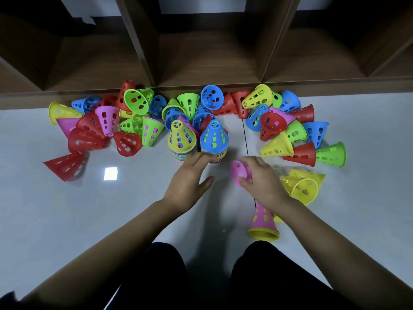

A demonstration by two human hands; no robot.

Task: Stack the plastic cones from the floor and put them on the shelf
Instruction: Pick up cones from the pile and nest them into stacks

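pink cone (pixel 239 172) gripped in right hand (pixel 262 179), left hand (pixel 188 177) loose-fingered and holding nothing, just beside yellow-topped stack (pixel 181 139)

Playroom-like room: wooden cubby shelf (pixel 207 70), glossy tiled floor (pixel 134 198) (cones (pixel 331 154) strewn)

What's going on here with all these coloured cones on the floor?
A person in front of a wooden shelf is stacking plastic cones. Their right hand grips a pink cone, while the open left hand reaches toward two upright stacks, a yellow-topped stack and a blue-topped stack. A short pink-topped stack stands by the right arm. Many loose cones lie scattered along the shelf's foot; none shows on the shelf.
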